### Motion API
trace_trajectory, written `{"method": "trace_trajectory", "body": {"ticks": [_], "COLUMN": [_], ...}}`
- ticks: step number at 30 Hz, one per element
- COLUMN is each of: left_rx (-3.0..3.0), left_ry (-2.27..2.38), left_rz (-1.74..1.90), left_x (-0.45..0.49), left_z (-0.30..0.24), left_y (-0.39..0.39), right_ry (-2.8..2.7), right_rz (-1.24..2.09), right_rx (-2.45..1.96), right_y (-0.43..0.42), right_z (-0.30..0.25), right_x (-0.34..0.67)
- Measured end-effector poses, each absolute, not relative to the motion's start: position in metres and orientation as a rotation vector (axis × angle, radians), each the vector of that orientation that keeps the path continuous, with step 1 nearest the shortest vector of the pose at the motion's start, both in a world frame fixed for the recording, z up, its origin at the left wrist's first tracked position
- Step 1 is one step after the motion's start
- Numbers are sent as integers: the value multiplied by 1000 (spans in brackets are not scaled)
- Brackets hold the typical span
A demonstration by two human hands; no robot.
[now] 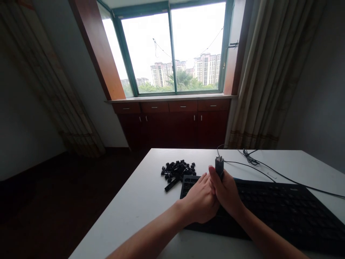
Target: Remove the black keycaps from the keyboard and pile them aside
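Note:
My right hand [226, 192] is shut around a small dark cylindrical object with a metal end [219, 166], which stands upright above my fist. My left hand [201, 199] presses against the right hand, its fingers hiding part of the grip. Both hands are above a black computer keyboard [277, 212], whose left end is partly hidden beneath them. Just beyond my left fingertips lies a loose pile of black keycaps [176, 171]. A long black keycap [171, 184] rests at the pile's front edge.
The white table [129, 208] ends in a left edge above a dark floor. A black cable [283, 176] runs across the table behind the keyboard, with a tangled bundle [250, 158] near the back edge. Beyond stand wooden cabinets [172, 122] beneath a window.

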State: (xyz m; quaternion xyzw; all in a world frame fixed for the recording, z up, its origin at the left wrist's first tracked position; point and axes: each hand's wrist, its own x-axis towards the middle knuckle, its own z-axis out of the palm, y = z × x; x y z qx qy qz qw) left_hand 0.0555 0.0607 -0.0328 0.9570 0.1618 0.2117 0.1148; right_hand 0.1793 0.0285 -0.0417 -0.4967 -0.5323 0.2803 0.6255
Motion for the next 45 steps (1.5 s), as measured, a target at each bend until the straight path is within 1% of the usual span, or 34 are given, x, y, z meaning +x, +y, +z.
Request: {"method": "trace_trajectory", "body": {"ticks": [4,10,26,30,34,39,45], "left_rx": [2865,2871,2875,2813,2738,2658,2599], "left_ry": [331,370,370,454,495,562,695], "left_rz": [614,579,586,598,647,742,761], "left_x": [54,53,52,52,53,50,40], "left_z": [-37,-36,-35,-32,-28,-27,-32], "left_y": [61,60,59,57,55,52,53], "right_ry": [-1191,-1044,-1087,-944,-915,-887,-781], "right_rz": [567,598,585,638,712,651,635], "right_rx": [-1180,-1158,-1132,-1010,-1019,-1071,-1047], "right_y": [27,25,21,26,30,30,35], "right_z": [-44,-41,-36,-24,-18,-25,-31], "right_x": [178,178,177,176,178,183,188]}}
